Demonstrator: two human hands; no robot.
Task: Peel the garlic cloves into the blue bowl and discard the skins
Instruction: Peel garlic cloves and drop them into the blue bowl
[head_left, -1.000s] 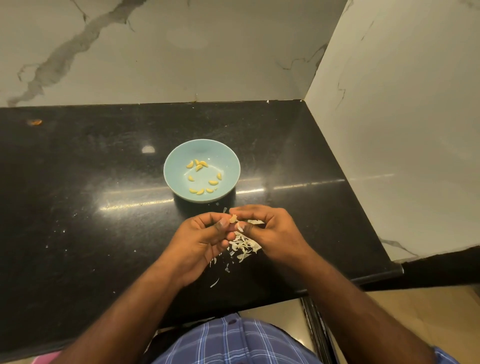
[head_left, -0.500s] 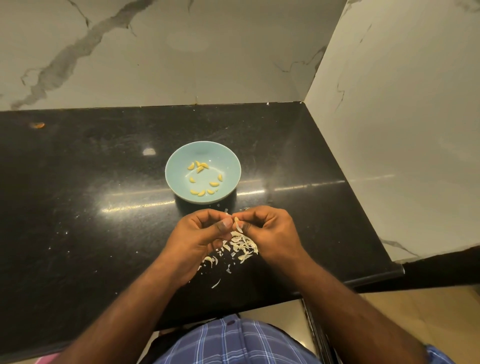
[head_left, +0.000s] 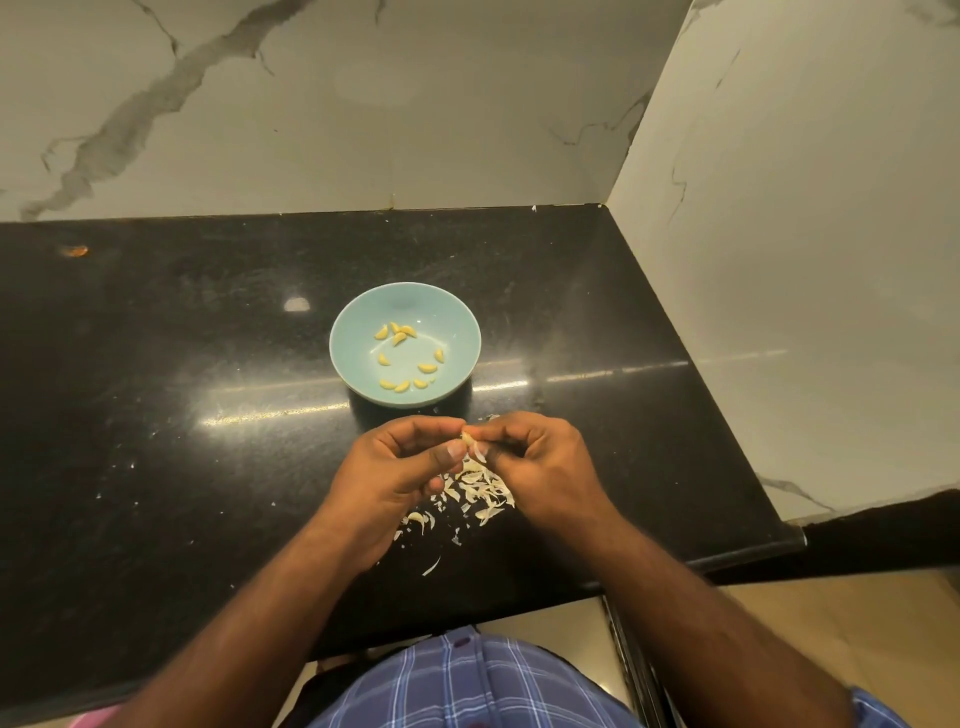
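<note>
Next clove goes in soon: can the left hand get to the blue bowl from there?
Probably yes. The blue bowl sits just beyond the left hand, nothing between them, though that hand pinches a clove with the right hand.

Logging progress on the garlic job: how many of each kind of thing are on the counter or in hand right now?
Blue bowl: 1
Peeled garlic cloves in the bowl: 10
Garlic clove pinched between left hand and right hand: 1
Pile of garlic skins: 1
Total: 13
</note>
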